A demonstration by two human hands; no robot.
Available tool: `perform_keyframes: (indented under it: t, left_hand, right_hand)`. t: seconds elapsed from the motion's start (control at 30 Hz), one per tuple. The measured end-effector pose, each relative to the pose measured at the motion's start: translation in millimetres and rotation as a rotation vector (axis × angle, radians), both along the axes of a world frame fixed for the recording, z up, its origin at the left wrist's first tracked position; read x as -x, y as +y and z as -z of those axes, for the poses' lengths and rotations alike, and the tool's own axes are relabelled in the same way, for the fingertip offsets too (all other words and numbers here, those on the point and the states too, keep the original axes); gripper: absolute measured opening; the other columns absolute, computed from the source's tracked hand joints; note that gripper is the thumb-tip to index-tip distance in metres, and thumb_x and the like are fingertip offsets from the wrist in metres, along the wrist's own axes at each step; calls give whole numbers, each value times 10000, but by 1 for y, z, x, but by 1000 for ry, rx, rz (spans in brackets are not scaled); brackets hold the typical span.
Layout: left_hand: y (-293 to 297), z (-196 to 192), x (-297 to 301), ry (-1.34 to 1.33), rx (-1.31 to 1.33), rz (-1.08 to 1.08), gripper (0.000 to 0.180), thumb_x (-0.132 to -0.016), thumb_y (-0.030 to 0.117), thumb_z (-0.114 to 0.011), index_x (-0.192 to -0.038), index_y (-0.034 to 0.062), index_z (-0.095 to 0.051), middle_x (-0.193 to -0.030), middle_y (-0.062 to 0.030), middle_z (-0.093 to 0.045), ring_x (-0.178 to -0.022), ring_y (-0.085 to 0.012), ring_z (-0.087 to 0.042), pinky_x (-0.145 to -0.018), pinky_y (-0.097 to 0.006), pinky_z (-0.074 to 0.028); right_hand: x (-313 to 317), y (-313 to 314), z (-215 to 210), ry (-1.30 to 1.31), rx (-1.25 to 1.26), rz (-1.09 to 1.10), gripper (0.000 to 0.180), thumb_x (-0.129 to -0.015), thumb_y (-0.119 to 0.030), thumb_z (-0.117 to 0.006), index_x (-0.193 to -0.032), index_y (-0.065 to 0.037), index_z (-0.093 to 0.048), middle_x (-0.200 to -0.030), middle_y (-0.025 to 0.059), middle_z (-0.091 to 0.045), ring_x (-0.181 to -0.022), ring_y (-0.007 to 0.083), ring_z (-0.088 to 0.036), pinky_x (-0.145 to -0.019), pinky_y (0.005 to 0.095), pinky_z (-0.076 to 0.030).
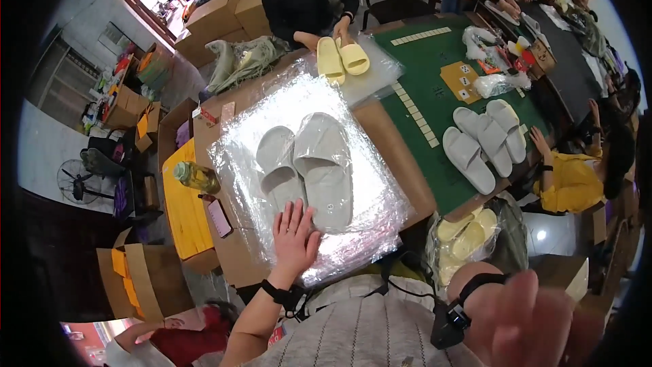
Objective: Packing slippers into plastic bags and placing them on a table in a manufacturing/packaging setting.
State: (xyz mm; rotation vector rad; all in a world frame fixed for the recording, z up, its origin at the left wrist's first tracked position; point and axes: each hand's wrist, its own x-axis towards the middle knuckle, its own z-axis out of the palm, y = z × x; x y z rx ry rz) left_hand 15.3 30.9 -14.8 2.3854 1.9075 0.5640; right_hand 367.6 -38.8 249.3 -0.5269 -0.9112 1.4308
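Note:
A pair of grey slide slippers (329, 194) lies on a stack of shiny clear plastic bags (380, 211) in front of me. Whether the pair is under the top film or on it, I cannot tell. My left hand (293, 234) rests open and flat at the heel end of the left slipper, fingers stretched out. Off to the lower right, my right hand (526, 319) is raised close to the camera, away from the slippers. Motion smears its fingers, so its grip cannot be made out.
Across the table a person in black holds yellow slippers (331, 61). Grey slippers (468, 156) lie on a green mat (428, 194) at right. Bagged yellow slippers (468, 238) sit below it. At left are a jar (195, 177), a phone (219, 218) and yellow packets (187, 214).

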Motion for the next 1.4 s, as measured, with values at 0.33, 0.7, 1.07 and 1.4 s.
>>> perform_keyframes:
  t: [0.33, 0.7, 1.07, 1.4]
  left_hand:
    - [2, -2, -3, -11, 42, -34, 570, -910, 311, -638, -1442, 138, -531, -1571, -119, -424, -1460, -339, -363, -1183, -509, -237]
    - [-2, -1, -2, 7, 79, -62, 581, -902, 327, -649, -1444, 162, -522, -1573, -106, -424, -1464, -334, -362, -1181, -511, -252]
    - [3, -3, -4, -29, 30, -38, 568, -933, 363, -638, -1456, 176, -517, -1567, -88, -434, -1451, -314, -380, -1184, -494, -260]
    - [-5, -17, 26, -446, 3, 80, 694, -866, 290, -711, -1495, 135, -459, -1624, -204, -285, -1449, -403, -353, -1171, -523, -284]
  right_hand:
    - [-37, 227, 353, -411, 553, 317, 67, -973, -131, -631, -974, -70, -602, -864, -37, -590, -721, 78, -509, -650, 221, -395]
    - [51, 235, 473, -435, 766, -375, 172, -919, -129, -715, -993, 27, -710, -907, 34, -701, -806, 115, -620, -734, 280, -512]
    - [34, 253, 468, -942, 329, -21, 138, -937, -93, -683, -1004, 26, -700, -913, 29, -701, -815, 111, -621, -751, 273, -515]
    - [107, 185, 171, -960, -274, 160, 120, -908, -106, -706, -1003, -36, -683, -863, 65, -641, -713, 161, -601, -652, 271, -488]
